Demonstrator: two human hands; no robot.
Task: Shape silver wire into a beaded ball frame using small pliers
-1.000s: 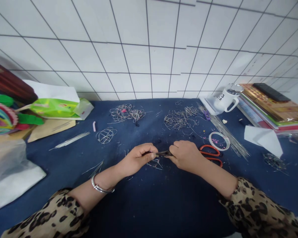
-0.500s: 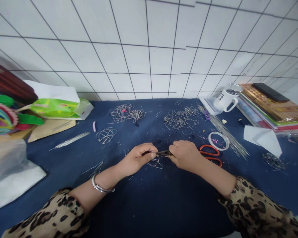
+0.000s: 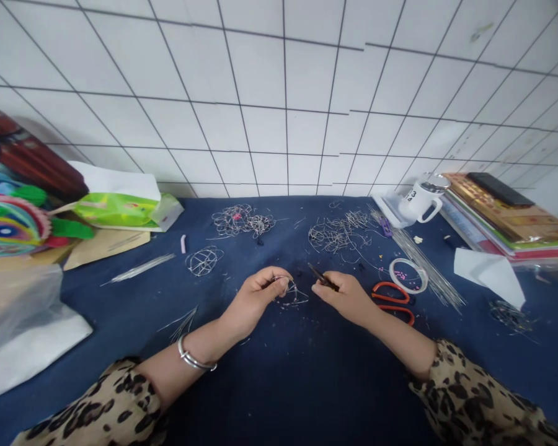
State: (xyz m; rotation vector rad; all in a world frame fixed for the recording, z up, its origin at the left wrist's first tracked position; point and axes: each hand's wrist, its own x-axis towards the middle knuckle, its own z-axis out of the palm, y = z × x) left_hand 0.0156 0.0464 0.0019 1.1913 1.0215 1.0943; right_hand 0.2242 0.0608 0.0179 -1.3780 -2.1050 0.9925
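Between its thumb and fingers, my left hand pinches a small bent-wire piece with a few tiny beads on it. Part of that piece hides behind the fingertips. My right hand is closed round a pair of dark pliers, whose jaws point up and left, apart from the wire. Most of the pliers' handles are covered by the palm. Just right of that hand lie orange-handled scissors. A round white dish with pink beads sits beside them.
Tangled wire and another wire heap lie toward the tiled wall. A wire ball is at left. Straight wires, a white mug and stacked books stand right; a plastic bag lies left.
The pliers have come away from the wire piece as my right hand drew back and turned their jaws upward. My left hand still pinches the wire. The camera view has tilted slightly.
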